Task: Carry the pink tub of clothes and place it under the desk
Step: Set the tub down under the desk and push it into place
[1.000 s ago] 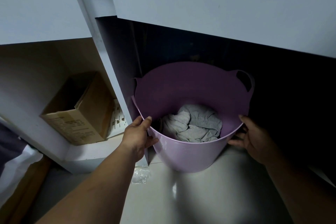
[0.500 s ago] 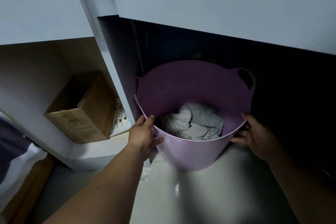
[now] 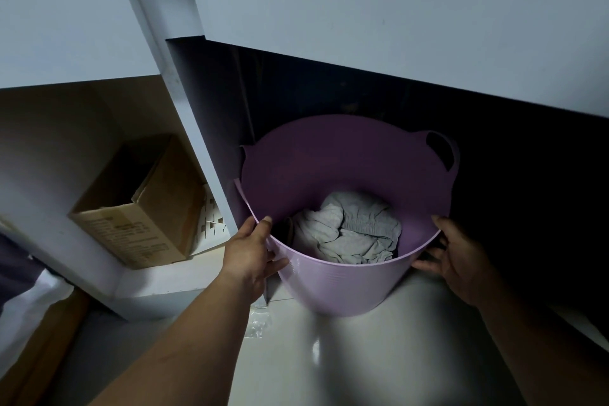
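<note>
The pink tub (image 3: pixel 336 283) stands on the pale floor, its far half in the dark space under the white desk (image 3: pixel 395 33). Crumpled grey clothes (image 3: pixel 352 234) lie in its bottom. My left hand (image 3: pixel 250 254) grips the near-left rim, fingertips over the edge and thumb on the outer wall. My right hand (image 3: pixel 458 257) holds the near-right side, thumb at the rim and fingers spread on the wall. One loop handle (image 3: pixel 443 152) shows at the far right of the tub; the left one is mostly hidden against the desk's side panel (image 3: pixel 204 128).
Left of the side panel, a low shelf holds an open cardboard box (image 3: pixel 141 217) and a small white patterned object (image 3: pixel 212 217). A scrap of clear plastic (image 3: pixel 258 323) lies on the floor by my left wrist. The space behind the tub is dark.
Both hands keep their places on the tub. The tub has barely shifted.
</note>
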